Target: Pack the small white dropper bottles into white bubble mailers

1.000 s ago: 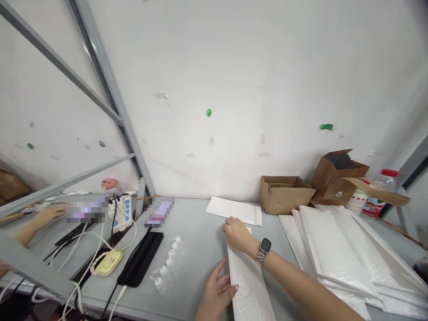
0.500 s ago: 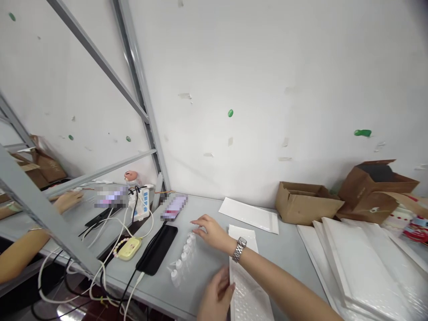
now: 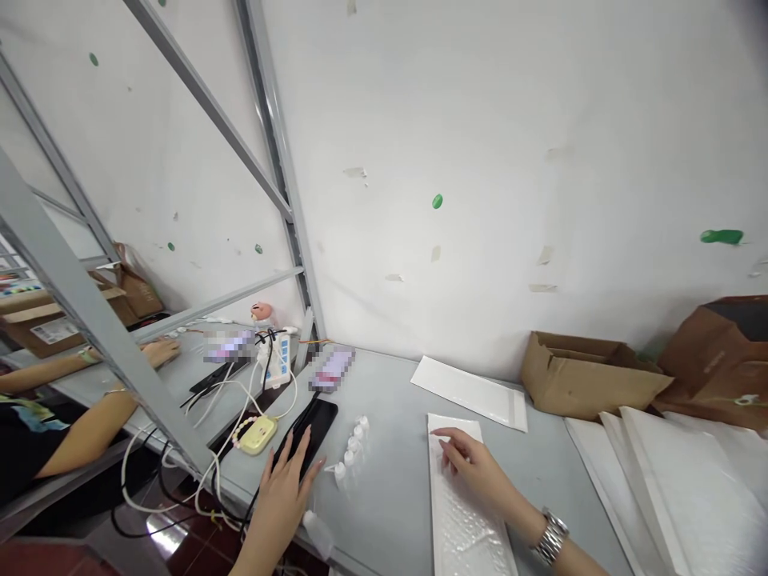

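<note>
My left hand (image 3: 283, 490) lies with spread fingers over a black phone-like device (image 3: 324, 416) and holds nothing visible. Near its thumb side, a translucent white bottle (image 3: 319, 534) is tilted at the table's front edge, slightly blurred. A row of several small white-capped bottles (image 3: 351, 454) stands to the right of the device. My right hand (image 3: 471, 460), with a metal watch at the wrist, rests over a white bubble mailer (image 3: 459, 512); its fingers are loosely bent and apart, with nothing seen between them.
A flat white mailer (image 3: 471, 392) lies farther back. Cardboard box (image 3: 591, 372), brown bag (image 3: 714, 360) and stacked white mailers (image 3: 678, 480) are at right. At left are a yellow case (image 3: 258, 434), cables, a power strip (image 3: 277, 360), a metal frame (image 3: 120, 352) and another person's arms (image 3: 84, 440).
My left hand has moved left from beside the bubble mailer onto the black device. My right hand has left the small bottles and moved right over the mailer. One bottle is now apart, at the front edge.
</note>
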### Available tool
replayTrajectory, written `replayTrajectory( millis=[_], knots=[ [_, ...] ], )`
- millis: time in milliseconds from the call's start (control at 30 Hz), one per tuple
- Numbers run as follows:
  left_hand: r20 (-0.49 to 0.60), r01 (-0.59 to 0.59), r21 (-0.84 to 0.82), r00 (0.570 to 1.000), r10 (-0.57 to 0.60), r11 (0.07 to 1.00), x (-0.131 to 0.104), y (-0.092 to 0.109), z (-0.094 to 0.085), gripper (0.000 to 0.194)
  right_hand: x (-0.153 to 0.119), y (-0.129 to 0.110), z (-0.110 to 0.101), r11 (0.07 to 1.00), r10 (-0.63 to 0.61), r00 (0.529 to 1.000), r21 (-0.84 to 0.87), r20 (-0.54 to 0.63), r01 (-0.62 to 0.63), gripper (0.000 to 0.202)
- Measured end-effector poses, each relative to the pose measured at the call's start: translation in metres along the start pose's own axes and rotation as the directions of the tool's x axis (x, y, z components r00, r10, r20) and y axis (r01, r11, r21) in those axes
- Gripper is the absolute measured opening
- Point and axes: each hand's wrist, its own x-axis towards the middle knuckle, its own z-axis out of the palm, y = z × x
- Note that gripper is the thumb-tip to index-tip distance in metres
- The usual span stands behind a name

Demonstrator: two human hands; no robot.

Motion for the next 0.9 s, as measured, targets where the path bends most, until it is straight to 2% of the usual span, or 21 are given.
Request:
replayTrajectory(
  millis=[100,200,300,333,367,400,433,467,500,533,567,600,633,700,800,900],
  knots=[
    [-0.045,0.048,-0.079,0.998,-0.052,0.996,0.0,0.008,0.001,0.054,-0.006,0.013,0.003,0.999,0.042,0.999,0.03,-0.033,-0.041,0.038],
    [-0.203,0.118,-0.179,0.967,-0.154,0.977,0.002,0.027,0.004,0.049,-0.008,0.018,0.007,0.999,0.008,0.998,-0.037,-0.067,-0.01,0.038],
    [-0.345,0.249,-0.233,0.883,-0.319,0.94,0.003,0.044,0.008,0.048,-0.013,0.018,0.009,0.991,-0.037,0.995,-0.133,-0.091,0.025,0.037],
    [-0.377,0.294,-0.253,0.847,-0.374,0.922,0.003,0.048,0.009,0.049,-0.015,0.017,0.01,0.981,-0.091,0.988,-0.181,-0.125,0.067,0.036],
    [-0.404,0.331,-0.277,0.812,-0.422,0.902,0.003,0.05,0.009,0.05,-0.018,0.015,0.013,0.958,-0.189,0.97,-0.248,-0.153,0.147,0.034],
    [-0.426,0.358,-0.304,0.778,-0.462,0.883,0.002,0.052,0.008,0.051,-0.022,0.011,0.019,0.904,-0.334,0.931,-0.33,-0.146,0.272,0.032],
    [-0.442,0.374,-0.332,0.749,-0.494,0.866,0.002,0.052,0.007,0.051,-0.025,0.006,0.027,0.802,-0.505,0.858,-0.414,-0.087,0.431,0.03],
    [-0.454,0.384,-0.358,0.725,-0.518,0.851,0.001,0.052,0.005,0.051,-0.028,0.001,0.038,0.646,-0.67,0.742,-0.478,0.019,0.595,0.029],
    [-0.464,0.385,-0.381,0.706,-0.534,0.841,0.001,0.052,0.004,0.051,-0.029,-0.006,0.052,0.445,-0.788,0.587,-0.487,0.186,0.751,0.028],
    [-0.471,0.383,-0.396,0.696,-0.543,0.835,0.001,0.051,0.002,0.05,-0.03,-0.012,0.067,0.257,-0.843,0.436,-0.476,0.316,0.841,0.026],
    [-0.475,0.379,-0.4,0.693,-0.542,0.834,0.001,0.05,0.002,0.049,-0.029,-0.018,0.082,0.107,-0.861,0.317,-0.467,0.398,0.878,0.024],
    [-0.48,0.371,-0.39,0.699,-0.53,0.843,0.001,0.049,0.002,0.048,-0.027,-0.023,0.096,0.0,-0.85,0.236,-0.449,0.47,0.894,0.023],
    [-0.485,0.359,-0.363,0.715,-0.503,0.86,0.001,0.048,0.002,0.046,-0.024,-0.026,0.109,-0.055,-0.832,0.201,-0.438,0.517,0.897,0.022],
    [-0.467,0.316,-0.263,0.785,-0.407,0.912,0.002,0.045,0.004,0.042,-0.016,-0.026,0.126,-0.089,-0.776,0.201,-0.419,0.598,0.904,0.02],
    [-0.385,0.212,-0.096,0.893,-0.233,0.973,0.003,0.037,0.007,0.038,-0.008,-0.015,0.135,-0.055,-0.71,0.252,-0.409,0.658,0.911,0.015],
    [-0.341,0.132,-0.001,0.932,-0.125,0.991,0.005,0.03,0.008,0.037,-0.005,-0.004,0.131,0.027,-0.703,0.313,-0.416,0.639,0.909,0.014]
  ],
)
